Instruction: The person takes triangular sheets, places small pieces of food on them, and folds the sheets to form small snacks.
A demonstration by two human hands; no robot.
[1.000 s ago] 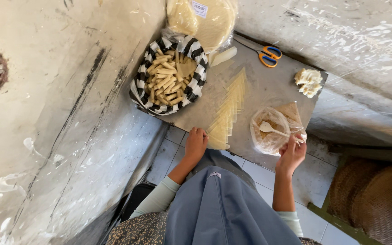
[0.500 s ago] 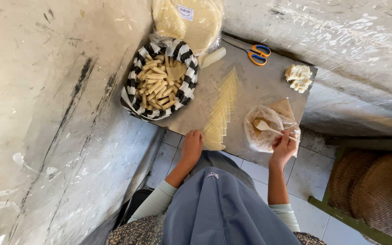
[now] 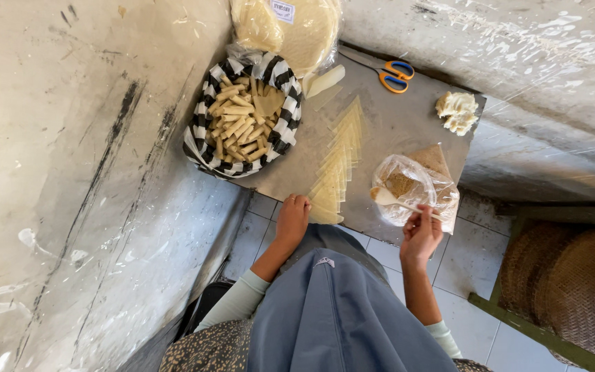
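My left hand [image 3: 292, 219] rests at the near edge of a grey board [image 3: 394, 127], fingers on the nearest of a row of overlapping pale triangular wrappers [image 3: 339, 162]. My right hand [image 3: 421, 234] grips the handle of a wooden spoon [image 3: 395, 200], whose bowl sits in a clear plastic bag of brown filling [image 3: 408, 189]. A black-and-white striped basket [image 3: 242, 117] at the board's far left holds several rolled pale sticks.
A plastic bag of round pale wrappers [image 3: 290, 27] lies at the back. Orange-handled scissors [image 3: 394, 74] and a lump of white dough [image 3: 457, 112] lie at the far right of the board. Woven trays [image 3: 573, 282] sit on a green stool. Stained walls close in around the board.
My right hand has shifted slightly with the spoon at the bag of filling. My left hand stays on the nearest wrapper.
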